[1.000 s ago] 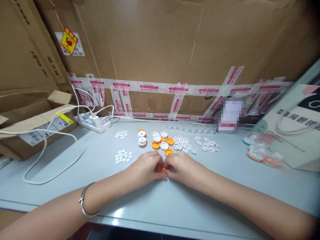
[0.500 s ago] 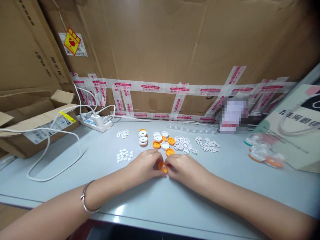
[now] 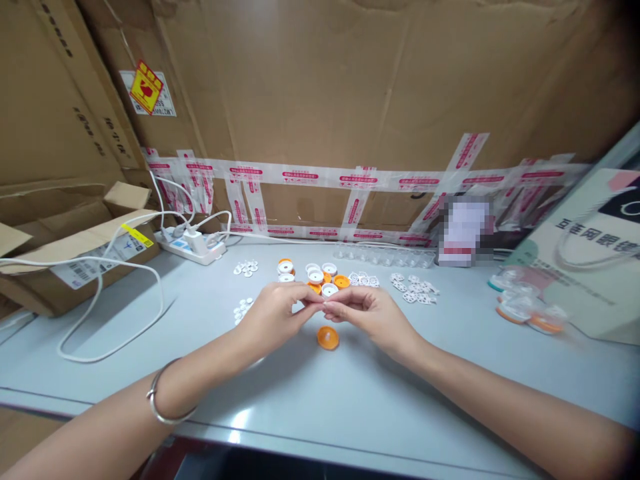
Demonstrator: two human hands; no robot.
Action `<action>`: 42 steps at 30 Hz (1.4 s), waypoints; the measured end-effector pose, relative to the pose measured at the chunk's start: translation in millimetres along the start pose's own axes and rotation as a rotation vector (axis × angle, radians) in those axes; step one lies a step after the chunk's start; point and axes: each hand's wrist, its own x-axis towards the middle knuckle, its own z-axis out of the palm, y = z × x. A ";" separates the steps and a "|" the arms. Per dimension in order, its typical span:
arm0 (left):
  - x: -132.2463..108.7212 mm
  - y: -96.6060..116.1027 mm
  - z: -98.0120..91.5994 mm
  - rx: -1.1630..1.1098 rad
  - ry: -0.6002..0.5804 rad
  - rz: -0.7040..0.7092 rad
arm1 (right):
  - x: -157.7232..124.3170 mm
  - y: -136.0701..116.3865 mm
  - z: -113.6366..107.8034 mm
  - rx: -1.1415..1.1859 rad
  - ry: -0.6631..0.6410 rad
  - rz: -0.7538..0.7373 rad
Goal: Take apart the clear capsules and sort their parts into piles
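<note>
My left hand [image 3: 280, 308] and my right hand [image 3: 373, 313] meet fingertip to fingertip above the table, both closed in a pinch. Whatever they hold between them is too small or hidden to make out. Just below, a round orange cap [image 3: 329, 339] lies on the table with a small pale piece standing at its middle. Behind my fingers sits a cluster of orange and white round caps [image 3: 342, 282]. White perforated discs [image 3: 371, 281] are partly covered by my right hand. Small white round pieces [image 3: 244, 309] lie beside my left hand.
More perforated pieces [image 3: 419, 291] lie right of the caps, near a clear plastic strip [image 3: 385, 255]. Finished-looking clear-topped pieces [image 3: 517, 308] stand at right by a printed box [image 3: 590, 267]. A power strip [image 3: 200, 250], looping white cable [image 3: 159, 287] and open carton [image 3: 40, 283] occupy the left.
Both hands have let go of the orange cap, which now lies on the table. They have risen and moved slightly away from me, fingertips pinched together.
</note>
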 end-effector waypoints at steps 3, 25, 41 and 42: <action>3.3 -2.4 -14.5 0.090 -0.046 -0.006 | 0.0 1.4 1.5 0.029 -0.020 -0.009; 4.7 -32.0 -34.3 0.857 -0.363 -0.080 | -9.4 29.2 1.4 -0.717 -0.149 -0.320; 1.6 -24.1 10.2 0.726 -0.273 0.645 | -0.7 39.1 7.0 -0.465 -0.120 -0.251; 1.5 -23.6 9.9 0.742 -0.271 0.663 | -0.7 39.0 7.2 -0.457 -0.121 -0.252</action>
